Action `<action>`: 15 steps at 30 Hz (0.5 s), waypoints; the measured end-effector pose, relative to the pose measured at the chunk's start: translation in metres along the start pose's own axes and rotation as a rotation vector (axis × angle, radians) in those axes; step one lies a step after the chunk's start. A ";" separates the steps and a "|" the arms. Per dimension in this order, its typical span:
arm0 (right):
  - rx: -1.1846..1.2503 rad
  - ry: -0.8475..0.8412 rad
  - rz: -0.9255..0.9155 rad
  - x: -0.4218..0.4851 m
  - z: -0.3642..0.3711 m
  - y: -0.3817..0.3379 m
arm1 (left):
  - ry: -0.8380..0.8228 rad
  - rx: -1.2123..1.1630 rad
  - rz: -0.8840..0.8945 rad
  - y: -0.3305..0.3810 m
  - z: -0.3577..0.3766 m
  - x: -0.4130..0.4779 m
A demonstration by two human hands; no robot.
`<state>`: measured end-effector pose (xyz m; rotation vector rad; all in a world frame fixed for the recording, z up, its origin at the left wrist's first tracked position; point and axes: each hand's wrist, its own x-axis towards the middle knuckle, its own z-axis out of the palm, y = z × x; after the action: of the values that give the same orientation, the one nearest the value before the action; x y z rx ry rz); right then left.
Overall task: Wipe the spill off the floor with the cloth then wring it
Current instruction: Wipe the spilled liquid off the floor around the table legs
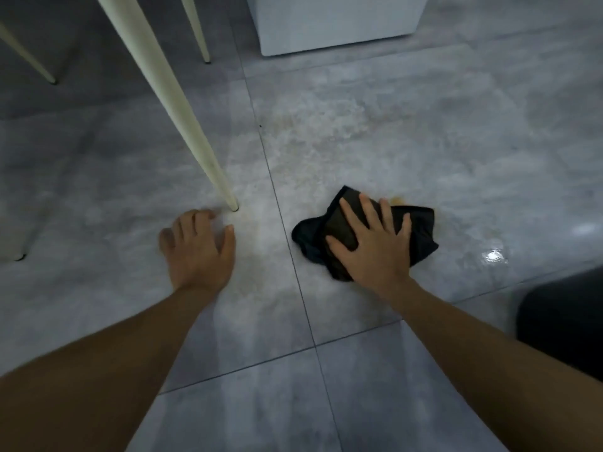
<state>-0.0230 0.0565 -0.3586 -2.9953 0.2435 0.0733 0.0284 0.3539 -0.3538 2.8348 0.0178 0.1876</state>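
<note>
A dark crumpled cloth lies on the grey tiled floor. My right hand presses flat on top of it with fingers spread. A small orange-brown spot of spill shows at the cloth's far edge, just past my fingertips. A faint yellowish wet smear spreads over the tile beyond. My left hand rests on the floor to the left, fingers bent, holding nothing, close to a chair leg.
A cream chair leg slants down to the floor just ahead of my left hand; other legs stand at the back left. A white cabinet base is at the back. A dark object sits at the right edge.
</note>
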 end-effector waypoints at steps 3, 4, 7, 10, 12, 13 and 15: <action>0.022 -0.022 0.159 0.022 -0.004 0.001 | 0.095 -0.058 0.312 0.010 0.003 -0.013; 0.031 -0.015 0.151 0.016 -0.004 -0.003 | 0.080 -0.079 0.408 0.015 0.005 -0.017; 0.033 0.042 -0.001 -0.034 0.003 0.000 | -0.026 -0.173 0.484 0.048 0.011 -0.024; 0.029 0.071 0.033 -0.064 -0.001 0.028 | -0.146 -0.181 0.411 0.097 0.016 -0.010; 0.006 0.021 0.150 -0.049 -0.011 0.051 | -0.284 -0.078 0.370 0.121 0.021 0.005; 0.006 0.010 0.218 -0.031 -0.016 0.061 | -0.336 -0.011 0.339 0.127 0.026 0.011; 0.067 0.011 0.376 0.014 -0.023 0.070 | -0.368 0.096 0.297 0.130 0.040 0.014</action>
<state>-0.0194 -0.0177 -0.3456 -2.8435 0.7902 0.0849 0.0464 0.2182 -0.3510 2.9072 -0.4854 -0.2817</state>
